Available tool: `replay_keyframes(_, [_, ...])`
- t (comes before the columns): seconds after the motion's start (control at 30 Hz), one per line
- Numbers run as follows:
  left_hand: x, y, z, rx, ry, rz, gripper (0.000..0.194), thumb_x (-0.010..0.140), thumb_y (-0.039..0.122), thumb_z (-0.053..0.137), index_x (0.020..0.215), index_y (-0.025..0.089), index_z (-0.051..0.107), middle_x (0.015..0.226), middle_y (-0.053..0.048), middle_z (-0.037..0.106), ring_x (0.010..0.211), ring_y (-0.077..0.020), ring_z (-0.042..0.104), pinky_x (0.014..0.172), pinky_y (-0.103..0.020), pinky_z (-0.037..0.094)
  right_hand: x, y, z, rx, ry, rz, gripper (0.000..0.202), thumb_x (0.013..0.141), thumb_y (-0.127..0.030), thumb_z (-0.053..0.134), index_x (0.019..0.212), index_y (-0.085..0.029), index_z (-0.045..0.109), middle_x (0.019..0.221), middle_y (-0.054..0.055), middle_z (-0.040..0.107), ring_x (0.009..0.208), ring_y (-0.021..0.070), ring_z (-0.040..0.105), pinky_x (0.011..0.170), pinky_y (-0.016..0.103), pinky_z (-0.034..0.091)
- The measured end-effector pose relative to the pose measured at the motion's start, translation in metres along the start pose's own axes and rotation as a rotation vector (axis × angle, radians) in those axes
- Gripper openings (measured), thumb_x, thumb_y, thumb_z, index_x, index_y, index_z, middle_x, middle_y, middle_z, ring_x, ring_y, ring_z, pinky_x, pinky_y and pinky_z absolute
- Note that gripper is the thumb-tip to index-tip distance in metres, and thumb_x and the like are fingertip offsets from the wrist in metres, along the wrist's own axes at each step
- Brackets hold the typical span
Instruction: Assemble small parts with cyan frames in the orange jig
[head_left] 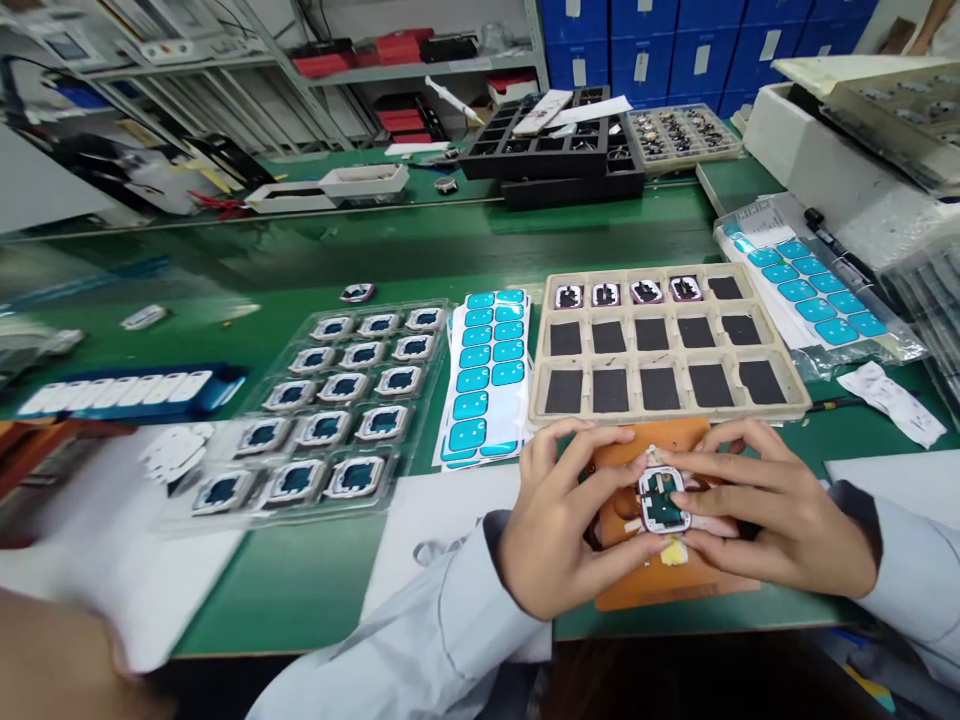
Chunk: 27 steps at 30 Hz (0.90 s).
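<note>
Two hands meet low and right of centre in the frame over a small square module (663, 500), which sits on an orange fixture (660, 580) on the green table (300, 570). The module looks light and rigid but delicate: a white frame around a dark board, probably best gripped by its outer edges, away from the exposed centre. The left hand (559, 525) curls around its left side, thumb and forefinger pinching the frame. The right hand (780, 510) closes on the right side, fingertips pressing the rim; neither hand is spread open. Just above them lies a beige compartment tray (780, 405), four top pockets filled. Sheets of blue stickers (487, 370) and a clear blister tray (330, 400) of similar modules lie left of centre.
</note>
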<state>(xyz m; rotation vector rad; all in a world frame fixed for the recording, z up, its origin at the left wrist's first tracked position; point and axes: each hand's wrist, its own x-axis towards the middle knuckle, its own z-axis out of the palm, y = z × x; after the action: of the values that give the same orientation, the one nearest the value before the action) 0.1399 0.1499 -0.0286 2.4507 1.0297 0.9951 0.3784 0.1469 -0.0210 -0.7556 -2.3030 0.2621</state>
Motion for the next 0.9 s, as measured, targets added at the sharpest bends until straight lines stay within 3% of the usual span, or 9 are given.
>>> replay_keyframes(0.1, [-0.002,-0.004,0.005,-0.024,0.030,-0.002,0.038,0.077,0.040,0.077,0.107,0.020,0.065,0.128,-0.012,0.055,0.122,-0.0333,0.037,0.103,-0.054,0.032,0.001,0.000,0.000,-0.034,-0.021,-0.013,0.012,0.087,-0.022,0.068,0.097,-0.019,0.063,0.115,0.013,0.071,0.098,0.0276,0.057,0.076,0.046,0.047])
replay_keyframes(0.2, [-0.002,-0.008,0.009,-0.140,0.061,0.006,0.047,0.080,0.049,0.074,0.117,0.024,0.064,0.129,-0.012,0.054,0.121,-0.0307,0.039,0.105,-0.052,0.032,0.001,0.000,0.002,0.011,-0.001,0.013,0.015,0.085,-0.023,0.068,0.098,-0.021,0.060,0.113,0.011,0.070,0.095,0.0258,0.056,0.079,0.044,0.046])
replay_keyframes(0.3, [0.001,-0.009,0.009,-0.195,-0.010,0.037,0.065,0.073,0.060,0.073,0.130,0.030,0.060,0.134,-0.011,0.051,0.123,-0.0309,0.040,0.107,-0.052,0.030,0.000,0.002,0.007,0.157,0.020,0.097,0.026,0.080,-0.025,0.070,0.099,-0.023,0.053,0.101,0.008,0.066,0.093,0.0236,0.056,0.079,0.039,0.047])
replay_keyframes(0.37, [0.004,-0.008,0.009,-0.188,-0.059,0.061,0.067,0.071,0.060,0.075,0.129,0.031,0.061,0.134,-0.011,0.053,0.122,-0.0312,0.041,0.107,-0.052,0.029,-0.002,0.004,0.011,0.293,0.025,0.150,0.034,0.078,-0.030,0.074,0.100,-0.024,0.049,0.096,0.005,0.059,0.093,0.0221,0.056,0.078,0.035,0.048])
replay_keyframes(0.6, [0.013,0.003,0.007,-0.147,-0.026,0.037,0.064,0.068,0.067,0.072,0.117,0.026,0.069,0.105,-0.008,0.070,0.100,-0.0250,0.051,0.090,-0.043,0.035,-0.014,0.010,0.015,0.528,-0.099,0.299,0.042,0.087,-0.048,0.067,0.117,-0.026,0.046,0.109,0.006,0.053,0.104,0.0222,0.057,0.089,0.036,0.050])
replay_keyframes(0.77, [0.015,0.011,0.003,-0.091,0.028,0.002,0.059,0.059,0.067,0.078,0.099,0.025,0.073,0.098,-0.004,0.073,0.090,-0.0219,0.057,0.088,-0.042,0.033,-0.015,0.012,0.018,0.573,-0.026,0.241,0.037,0.094,-0.051,0.058,0.124,-0.029,0.051,0.114,0.007,0.056,0.107,0.0214,0.058,0.090,0.038,0.050])
replay_keyframes(0.9, [0.018,0.016,0.002,-0.033,0.093,0.037,0.060,0.060,0.070,0.075,0.097,0.023,0.072,0.094,-0.003,0.072,0.089,-0.0208,0.059,0.089,-0.040,0.032,-0.013,0.016,0.020,0.582,0.043,0.117,0.019,0.093,-0.045,0.063,0.099,-0.027,0.066,0.097,0.004,0.064,0.103,0.0196,0.056,0.090,0.037,0.046])
